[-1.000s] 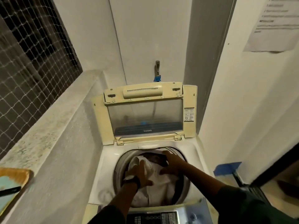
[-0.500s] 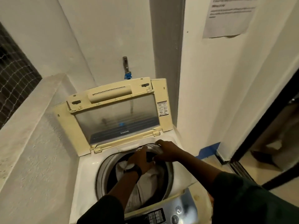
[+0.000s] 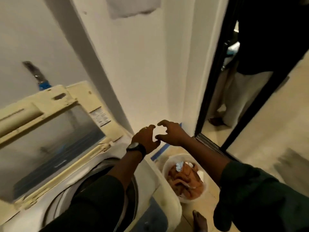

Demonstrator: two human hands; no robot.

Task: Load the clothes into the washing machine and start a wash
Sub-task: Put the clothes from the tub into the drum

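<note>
The top-loading washing machine (image 3: 160,195) fills the lower left, its yellowed lid (image 3: 50,131) raised against the wall. My left arm hides most of the drum opening (image 3: 132,195). A white tub (image 3: 164,166) of orange-brown clothes (image 3: 185,180) stands on the floor just right of the machine. Both hands hang in the air above the gap between machine and tub. My left hand (image 3: 146,137), with a dark wristwatch, and my right hand (image 3: 172,133) have loosely spread, slightly curled fingers and hold nothing.
A white wall with a paper notice (image 3: 132,5) rises behind the hands. A black-framed sliding doorway (image 3: 214,77) opens on the right, with another person's legs (image 3: 234,97) standing in it. Blue tape (image 3: 159,151) marks the floor. My bare foot (image 3: 199,221) is near the tub.
Both hands have lifted out of the drum, letting go of the white cloth, and moved right. My view has swung right and down, bringing the tub of clothes into sight.
</note>
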